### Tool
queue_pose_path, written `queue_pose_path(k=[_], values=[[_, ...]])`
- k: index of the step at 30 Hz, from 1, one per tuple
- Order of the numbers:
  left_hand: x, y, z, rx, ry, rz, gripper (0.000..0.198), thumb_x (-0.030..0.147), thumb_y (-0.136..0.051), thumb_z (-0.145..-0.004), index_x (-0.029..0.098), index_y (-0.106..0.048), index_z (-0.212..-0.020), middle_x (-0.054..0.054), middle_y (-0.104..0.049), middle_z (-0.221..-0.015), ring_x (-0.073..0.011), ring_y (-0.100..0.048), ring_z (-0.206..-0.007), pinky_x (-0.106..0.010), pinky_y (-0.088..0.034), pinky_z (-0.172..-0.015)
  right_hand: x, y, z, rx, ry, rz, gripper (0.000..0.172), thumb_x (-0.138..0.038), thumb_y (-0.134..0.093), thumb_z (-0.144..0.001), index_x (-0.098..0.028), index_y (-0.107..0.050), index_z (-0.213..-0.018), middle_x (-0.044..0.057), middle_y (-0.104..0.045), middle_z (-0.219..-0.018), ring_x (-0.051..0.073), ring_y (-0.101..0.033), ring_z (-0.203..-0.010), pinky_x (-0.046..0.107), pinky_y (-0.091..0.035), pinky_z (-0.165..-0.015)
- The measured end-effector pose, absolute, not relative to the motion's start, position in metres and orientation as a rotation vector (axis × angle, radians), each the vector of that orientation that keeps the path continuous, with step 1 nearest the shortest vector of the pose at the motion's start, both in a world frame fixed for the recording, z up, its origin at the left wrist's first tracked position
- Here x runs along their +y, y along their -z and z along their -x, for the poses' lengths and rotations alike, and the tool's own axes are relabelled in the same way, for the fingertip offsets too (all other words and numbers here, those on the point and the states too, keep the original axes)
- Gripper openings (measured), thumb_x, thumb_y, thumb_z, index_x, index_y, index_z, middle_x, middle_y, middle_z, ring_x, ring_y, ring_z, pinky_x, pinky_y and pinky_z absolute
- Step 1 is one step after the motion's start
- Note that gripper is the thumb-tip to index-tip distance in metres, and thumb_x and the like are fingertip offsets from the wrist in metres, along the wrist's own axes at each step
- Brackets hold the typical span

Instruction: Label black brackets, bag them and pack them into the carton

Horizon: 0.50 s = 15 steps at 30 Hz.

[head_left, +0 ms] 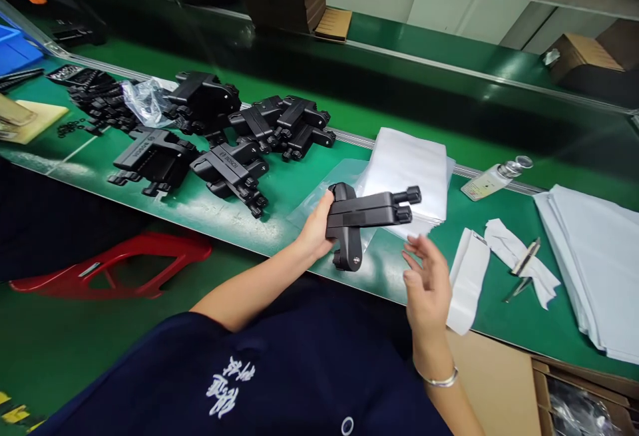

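My left hand [316, 228] is closed on one end of a black plastic bracket with knobs [367, 212], holding it above the bench's front edge. Two knobs stick out at the bracket's right end, and a pivoting arm with a screw points down. To the right of those knobs, my right hand [428, 276] is empty, its fingers apart and slightly curled. Behind the bracket lies a stack of white plastic sleeves [407, 166]. Several similar black brackets [232, 166] lie on the bench to the left, some marked BOSCH.
A glass pump bottle [492, 180], folded white paper [468, 276], tweezers [526, 256] on a tissue, and white sheets [594, 263] lie to the right. A clear bag [147, 102] rests among black parts at left. Below are a red stool [124, 263] and an open carton [579, 396].
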<state>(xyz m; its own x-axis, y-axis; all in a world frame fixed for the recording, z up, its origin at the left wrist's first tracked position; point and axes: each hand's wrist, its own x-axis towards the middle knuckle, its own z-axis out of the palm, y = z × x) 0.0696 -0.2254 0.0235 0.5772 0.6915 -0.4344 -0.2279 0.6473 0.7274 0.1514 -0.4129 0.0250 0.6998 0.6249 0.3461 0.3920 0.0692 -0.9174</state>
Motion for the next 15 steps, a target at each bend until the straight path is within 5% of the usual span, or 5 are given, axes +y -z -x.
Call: queue_pose_path(k=[3,7,11,15], values=[[-0.231,-0.03,-0.064,0.573,-0.523,-1.078,0.06,0.061,-0.064,-0.079,0.015,-0.062,-0.116,-0.01,-0.069,-0.113,-0.0265,-0.063,-0.109,-0.034,-0.05,-0.092,-0.409,-0.021,-0.162,-0.455,-0.522,1.32,0.061,-0.044,-0.071,-0.08,-0.027,-0.051,-0.135,0.008,-0.064,-0.119,0.022,-0.066,-0.098,0.037,-0.061,-0.077],[-0.234,-0.05,-0.055,0.162,-0.241,-1.443,0.083,0.054,-0.064,-0.082,0.023,-0.029,-0.15,-0.013,-0.04,-0.151,-0.0307,-0.047,-0.13,-0.038,-0.045,-0.1,-0.4,-0.001,-0.169,-0.095,-0.701,1.125,0.044,-0.048,-0.073,-0.076,-0.021,-0.066,-0.11,0.004,-0.072,-0.094,0.019,-0.069,-0.079,0.032,-0.061,-0.068],[-0.235,-0.061,-0.057,0.115,-0.093,-1.667,0.09,0.033,-0.068,-0.078,0.028,-0.019,-0.153,-0.013,-0.051,-0.138,-0.0275,-0.056,-0.114,-0.035,-0.051,-0.083,-0.399,0.012,-0.16,-0.071,-0.841,1.076,0.052,-0.064,-0.057,-0.081,-0.023,-0.065,-0.112,0.005,-0.071,-0.112,0.025,-0.063,-0.113,0.044,-0.055,-0.095],[-0.235,-0.064,-0.072,0.23,-0.175,-1.654,0.049,0.034,-0.057,-0.083,0.02,-0.052,-0.129,-0.006,-0.064,-0.099,-0.0182,-0.06,-0.082,-0.029,-0.05,-0.071,-0.42,0.011,-0.141,-0.247,-0.876,1.231,0.056,-0.06,-0.058,-0.082,-0.03,-0.055,-0.129,0.002,-0.062,-0.129,0.025,-0.045,-0.134,0.048,-0.043,-0.11]])
